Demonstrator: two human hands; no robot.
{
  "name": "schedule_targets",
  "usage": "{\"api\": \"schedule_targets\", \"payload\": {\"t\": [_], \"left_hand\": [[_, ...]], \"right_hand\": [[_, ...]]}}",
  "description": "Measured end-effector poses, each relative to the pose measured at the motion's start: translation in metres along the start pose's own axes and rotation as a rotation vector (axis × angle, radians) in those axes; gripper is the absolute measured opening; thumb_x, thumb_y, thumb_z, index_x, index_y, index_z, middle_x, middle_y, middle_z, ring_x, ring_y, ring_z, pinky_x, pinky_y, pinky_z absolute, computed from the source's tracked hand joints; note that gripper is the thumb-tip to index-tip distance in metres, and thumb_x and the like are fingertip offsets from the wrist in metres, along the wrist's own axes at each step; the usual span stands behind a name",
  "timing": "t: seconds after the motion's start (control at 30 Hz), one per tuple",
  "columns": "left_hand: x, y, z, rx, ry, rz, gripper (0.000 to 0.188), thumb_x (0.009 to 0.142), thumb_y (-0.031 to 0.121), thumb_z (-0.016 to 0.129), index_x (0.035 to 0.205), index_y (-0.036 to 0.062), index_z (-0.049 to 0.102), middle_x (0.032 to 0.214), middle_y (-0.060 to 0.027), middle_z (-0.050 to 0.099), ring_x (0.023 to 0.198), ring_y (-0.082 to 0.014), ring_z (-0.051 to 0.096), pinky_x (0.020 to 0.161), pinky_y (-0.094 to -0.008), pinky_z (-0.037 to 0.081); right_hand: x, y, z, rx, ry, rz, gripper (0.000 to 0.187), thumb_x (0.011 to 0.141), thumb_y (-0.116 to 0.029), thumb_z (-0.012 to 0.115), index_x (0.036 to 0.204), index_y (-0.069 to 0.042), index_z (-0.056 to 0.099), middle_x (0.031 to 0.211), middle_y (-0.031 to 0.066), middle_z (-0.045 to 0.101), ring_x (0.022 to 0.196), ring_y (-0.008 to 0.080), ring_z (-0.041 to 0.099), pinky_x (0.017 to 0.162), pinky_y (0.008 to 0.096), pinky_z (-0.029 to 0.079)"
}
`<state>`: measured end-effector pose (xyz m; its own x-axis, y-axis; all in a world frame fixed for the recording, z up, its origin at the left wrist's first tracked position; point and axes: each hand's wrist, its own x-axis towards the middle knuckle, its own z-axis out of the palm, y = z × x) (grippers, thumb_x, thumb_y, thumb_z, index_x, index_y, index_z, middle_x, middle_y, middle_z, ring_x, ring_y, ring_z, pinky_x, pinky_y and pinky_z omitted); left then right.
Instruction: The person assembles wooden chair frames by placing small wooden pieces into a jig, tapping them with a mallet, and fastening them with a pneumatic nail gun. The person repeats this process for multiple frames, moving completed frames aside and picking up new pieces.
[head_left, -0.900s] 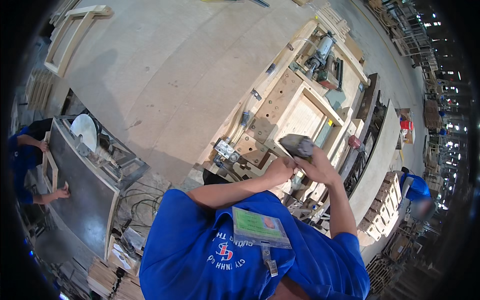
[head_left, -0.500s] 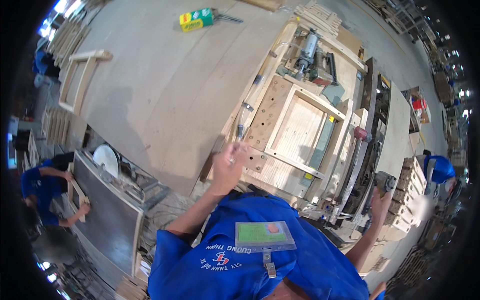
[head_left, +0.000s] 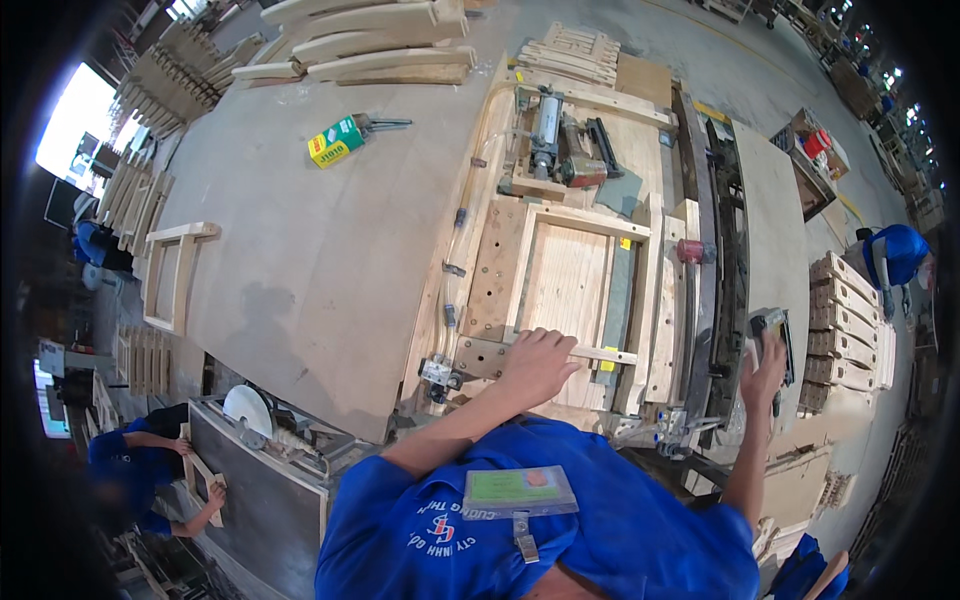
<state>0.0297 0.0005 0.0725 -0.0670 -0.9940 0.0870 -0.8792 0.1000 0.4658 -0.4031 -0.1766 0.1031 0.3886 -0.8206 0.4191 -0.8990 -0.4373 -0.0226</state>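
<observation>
A pale rectangular wooden frame (head_left: 585, 217) lies in a wooden jig fitted with a drilled strip (head_left: 492, 262). At its near end my left hand (head_left: 540, 366) is closed over the near rail (head_left: 607, 354), hiding part of it. Off to the right, my right hand (head_left: 764, 372) grips a dark hand tool that looks like a nail gun (head_left: 772, 326), by the narrow board beside the jig. The fingers partly cover its handle. A red-capped clamp (head_left: 692, 251) stands between the frame and the right hand.
An air cylinder (head_left: 546, 130) and another nail gun (head_left: 580, 160) lie at the jig's far end. A green-and-yellow can (head_left: 335, 142) rests on the large board at left. Curved wooden parts (head_left: 845, 315) are stacked at right. Co-workers (head_left: 130, 465) are at both sides.
My left hand has come down from the air at the jig's left edge onto the frame's near rail. My right hand stays at the nail gun. The view has shifted.
</observation>
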Motion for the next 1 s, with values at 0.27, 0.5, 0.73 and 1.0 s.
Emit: {"api": "schedule_targets", "payload": {"t": [0.27, 0.5, 0.73, 1.0], "left_hand": [[0.03, -0.011, 0.061, 0.053, -0.295, -0.034, 0.039, 0.091, 0.035, 0.075, 0.115, 0.0045, 0.069, 0.105, -0.0143, 0.067, 0.104, -0.0347, 0.066, 0.091, -0.0482, 0.052], [0.048, -0.018, 0.07, 0.085, -0.349, 0.031, 0.04, 0.089, 0.033, 0.078, 0.117, 0.007, 0.067, 0.11, -0.0158, 0.069, 0.105, -0.035, 0.068, 0.088, -0.0514, 0.053], [0.06, -0.027, 0.064, -0.021, -0.527, 0.094, 0.038, 0.088, 0.032, 0.077, 0.118, 0.0105, 0.067, 0.109, -0.0183, 0.072, 0.106, -0.0395, 0.07, 0.091, -0.0521, 0.055], [0.056, -0.031, 0.059, -0.028, -0.463, 0.218, 0.033, 0.086, 0.028, 0.077, 0.111, 0.0085, 0.069, 0.1, -0.0196, 0.074, 0.101, -0.0428, 0.072, 0.086, -0.0529, 0.056]], "right_hand": [[-0.142, -0.105, -0.058, 1.36, -0.565, 0.753, 0.026, 0.105, -0.026, 0.068, 0.113, -0.002, 0.069, 0.068, 0.0001, 0.06, 0.051, 0.0069, 0.051, 0.05, 0.0229, 0.042], [-0.109, -0.126, -0.063, 1.318, -0.458, 0.746, 0.019, 0.104, -0.02, 0.067, 0.112, -0.003, 0.07, 0.077, -0.0001, 0.062, 0.057, 0.0049, 0.051, 0.051, 0.0216, 0.04], [-0.052, -0.142, -0.037, 1.233, -0.435, 0.603, 0.022, 0.104, -0.015, 0.064, 0.12, 0.0, 0.066, 0.083, 0.002, 0.064, 0.062, 0.0039, 0.054, 0.053, 0.0202, 0.042], [-0.012, -0.099, 0.036, 1.09, -0.359, 0.625, 0.03, 0.107, -0.022, 0.062, 0.132, -0.006, 0.061, 0.091, 0.0001, 0.06, 0.069, 0.0059, 0.055, 0.055, 0.0219, 0.045]]}}
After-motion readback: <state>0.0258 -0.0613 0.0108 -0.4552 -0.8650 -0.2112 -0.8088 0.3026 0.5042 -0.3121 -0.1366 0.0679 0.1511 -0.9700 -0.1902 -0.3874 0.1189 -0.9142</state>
